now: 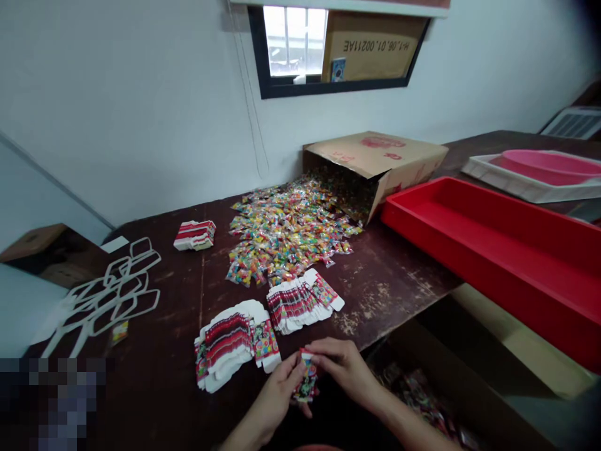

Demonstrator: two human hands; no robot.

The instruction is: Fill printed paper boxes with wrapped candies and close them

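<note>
Printed carton (308,378): left hand (282,379) grips it from nine o'clock, right hand (344,366) pinches its top at twelve; squeeze lightly, card likely creases.

1. Brightest spot by far is the window (297,41), panes basically blown out to white.
2. Pale wall (141,113) reads flat and kinda cool; the dark tabletop (173,294) just swallows light.
3. Tiny glare sparkles all over the clear candy wrappers (282,238).
4. Deep shadow in the mouth of the cardboard box (404,150), pretty murky below the table edge too.
5. Right-hand corners go dark and smeary, and the red tray (488,250) looks stretched out that way.
6. Bottom left's all chunky pixel blocks, lol.
</note>
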